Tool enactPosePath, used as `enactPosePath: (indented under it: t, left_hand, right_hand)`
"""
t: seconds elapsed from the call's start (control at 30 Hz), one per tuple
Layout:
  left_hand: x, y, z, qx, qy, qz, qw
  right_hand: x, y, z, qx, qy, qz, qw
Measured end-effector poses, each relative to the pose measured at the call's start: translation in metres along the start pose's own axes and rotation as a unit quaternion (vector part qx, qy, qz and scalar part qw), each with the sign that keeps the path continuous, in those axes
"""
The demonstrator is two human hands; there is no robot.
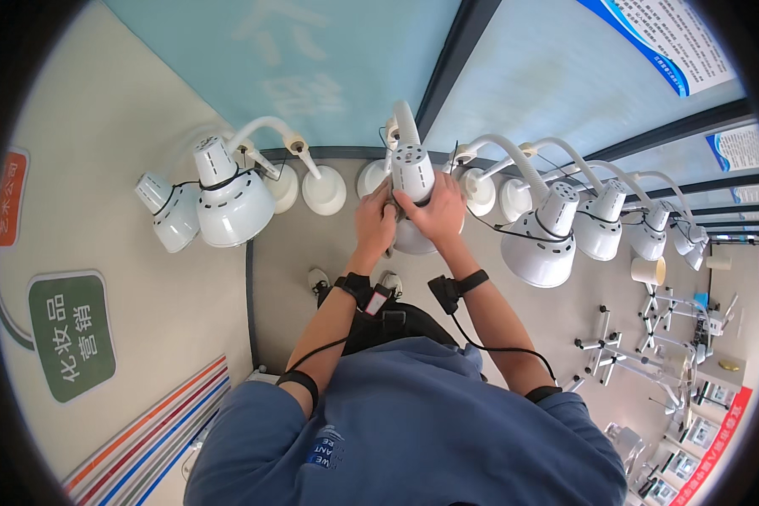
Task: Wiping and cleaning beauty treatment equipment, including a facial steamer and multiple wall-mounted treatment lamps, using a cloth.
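Note:
In front of me stands a white gooseneck floor lamp, its vented lamp head (pixel 412 171) between my two hands. My right hand (pixel 441 209) grips the head from the right, with thumb and fingers spread around its narrow upper part. On the other side my left hand (pixel 375 222) presses a grey-brown cloth (pixel 389 201) against the head. Most of the cloth is hidden under the fingers. Below the hands the wide shade (pixel 417 239) is partly covered by my right hand and wrist. The lamp's ribbed neck (pixel 406 120) arches behind the head.
Two similar lamps (pixel 235 209) stand to the left, and several more (pixel 539 246) line the right side along a glass partition (pixel 354 69). Black cords hang around their heads. Wheeled stands (pixel 604 348) occupy the floor at right. Signs (pixel 73 335) hang on the left wall.

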State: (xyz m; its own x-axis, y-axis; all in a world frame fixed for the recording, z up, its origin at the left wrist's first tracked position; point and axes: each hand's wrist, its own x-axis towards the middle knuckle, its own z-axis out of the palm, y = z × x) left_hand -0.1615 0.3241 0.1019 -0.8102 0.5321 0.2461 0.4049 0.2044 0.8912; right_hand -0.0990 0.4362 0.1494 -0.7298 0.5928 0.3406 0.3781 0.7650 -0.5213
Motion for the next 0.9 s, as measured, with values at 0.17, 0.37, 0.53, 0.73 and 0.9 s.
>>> enactPosePath:
  t: [0.17,0.37,0.53,0.73,0.9]
  left_hand:
    - [-0.018,-0.016,-0.023,0.061,0.086,0.011,0.994]
    - [-0.035,-0.009,-0.044,0.141,0.145,0.041,0.978]
    - [-0.039,0.001,-0.051,0.240,0.177,0.072,0.952]
    - [-0.017,-0.023,-0.079,0.276,0.204,0.070,0.936]
    - [0.010,0.004,-0.097,0.120,0.354,-0.026,0.927]
  right_hand:
    - [-0.009,-0.034,0.029,0.009,0.010,0.037,0.999]
    - [-0.009,-0.068,0.054,0.061,0.043,0.078,0.994]
    - [-0.020,-0.074,0.072,0.125,0.027,0.079,0.989]
    - [-0.020,-0.072,0.077,0.282,0.010,0.081,0.956]
    - [-0.003,-0.050,0.084,0.613,-0.006,0.122,0.781]
